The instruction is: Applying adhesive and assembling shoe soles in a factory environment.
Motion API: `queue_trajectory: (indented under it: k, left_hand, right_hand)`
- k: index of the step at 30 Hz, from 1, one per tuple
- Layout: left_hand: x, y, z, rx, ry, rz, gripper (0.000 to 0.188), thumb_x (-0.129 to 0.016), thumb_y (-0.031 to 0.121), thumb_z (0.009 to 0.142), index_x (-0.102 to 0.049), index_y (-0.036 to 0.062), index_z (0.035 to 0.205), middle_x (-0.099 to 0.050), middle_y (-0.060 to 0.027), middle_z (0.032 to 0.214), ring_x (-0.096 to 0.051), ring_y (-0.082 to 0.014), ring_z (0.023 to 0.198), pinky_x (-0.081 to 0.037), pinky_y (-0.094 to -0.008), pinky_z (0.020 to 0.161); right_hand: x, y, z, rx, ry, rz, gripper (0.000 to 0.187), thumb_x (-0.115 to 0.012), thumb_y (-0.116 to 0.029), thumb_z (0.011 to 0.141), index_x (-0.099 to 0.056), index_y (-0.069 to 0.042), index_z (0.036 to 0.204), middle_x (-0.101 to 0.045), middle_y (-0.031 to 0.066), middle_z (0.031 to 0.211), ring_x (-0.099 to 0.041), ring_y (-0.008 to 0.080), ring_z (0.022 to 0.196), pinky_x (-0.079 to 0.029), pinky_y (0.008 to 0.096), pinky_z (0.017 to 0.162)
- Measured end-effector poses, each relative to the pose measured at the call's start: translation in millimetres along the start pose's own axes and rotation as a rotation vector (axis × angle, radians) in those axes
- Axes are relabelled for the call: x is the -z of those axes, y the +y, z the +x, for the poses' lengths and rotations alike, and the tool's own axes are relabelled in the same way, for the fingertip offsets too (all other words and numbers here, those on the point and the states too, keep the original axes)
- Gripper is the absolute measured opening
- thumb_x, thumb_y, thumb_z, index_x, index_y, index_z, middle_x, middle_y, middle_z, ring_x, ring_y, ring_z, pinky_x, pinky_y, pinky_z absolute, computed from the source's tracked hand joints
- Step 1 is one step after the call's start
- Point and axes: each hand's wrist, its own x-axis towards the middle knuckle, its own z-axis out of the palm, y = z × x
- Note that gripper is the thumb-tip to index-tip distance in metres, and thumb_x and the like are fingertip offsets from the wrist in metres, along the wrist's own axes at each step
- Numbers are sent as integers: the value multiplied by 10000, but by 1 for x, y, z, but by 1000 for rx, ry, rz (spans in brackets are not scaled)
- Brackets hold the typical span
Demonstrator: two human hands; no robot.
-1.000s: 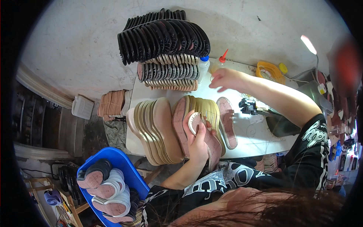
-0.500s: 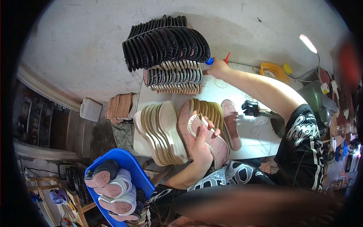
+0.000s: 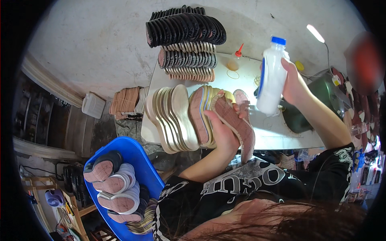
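My right hand point(image 3: 294, 82) is closed on a white bottle point(image 3: 273, 80), its blue cap point(image 3: 278, 40) on, at the upper right; my left hand point(image 3: 225, 134), fingers curled, grips a pink insole point(image 3: 235, 118) just right of centre. I judge this the fetching step; the next move seems to call for a steady insole and a controlled bottle. Half a second ago, my right hand was by the black stacked soles point(image 3: 187, 30), upper centre; now the bottle is lifted clear.

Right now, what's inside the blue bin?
Inside the blue bin: pink-faced soles with white edges, some dark-edged ones, and a tan-edged stack. The pile covers the bin's floor, so whatever lies lowest can't be seen.
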Motion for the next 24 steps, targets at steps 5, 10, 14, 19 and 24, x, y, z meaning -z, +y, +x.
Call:
queue_trajectory:
  k: [5, 10, 14, 19, 24]
  left_hand:
    - [-2, -9, -15, 12, 27, 41, 674, -346, 662, 906, -405, 130, 1316, -476, -30, 970, -460, -166, 827, -409, -324, 705]
    - [8, -19, -29, 81, 95, 13, 662, -316, 670, 913, -451, 120, 1258, -507, -35, 924, -484, -170, 829, -416, -328, 775]
    - [10, -24, -35, 93, 189, 119, 615, -322, 649, 923, -492, 100, 1140, -499, -27, 903, -487, -176, 834, -418, -335, 780]
    - [9, -28, -34, 93, 183, 100, 591, -332, 643, 924, -496, 106, 1108, -492, -22, 893, -474, -170, 815, -415, -325, 767]
    - [15, -29, -30, 101, 191, 103, 592, -334, 653, 917, -496, 116, 1107, -485, -16, 882, -461, -162, 795, -409, -313, 752]
  right_hand:
    - [6, 34, -29, 20, -259, -431, 564, -615, -316, 863, -419, -47, 1319, -572, 136, 1148, -617, 203, 943, -496, 334, 827]
    - [-19, 17, -47, 391, -544, -1175, 620, -732, -386, 736, -512, -50, 1208, -643, 170, 982, -644, 272, 879, -492, 370, 768]
    - [-22, 16, -49, 435, -462, -1479, 626, -742, -436, 690, -543, -77, 1162, -658, 188, 878, -648, 358, 809, -506, 405, 729]
    - [-24, 12, -45, 456, -483, -1593, 634, -733, -482, 661, -559, -86, 1123, -657, 185, 868, -646, 362, 814, -510, 425, 711]
    - [-24, 14, -38, 517, -498, -1645, 628, -731, -487, 656, -562, -93, 1115, -656, 176, 832, -652, 345, 779, -513, 419, 690]
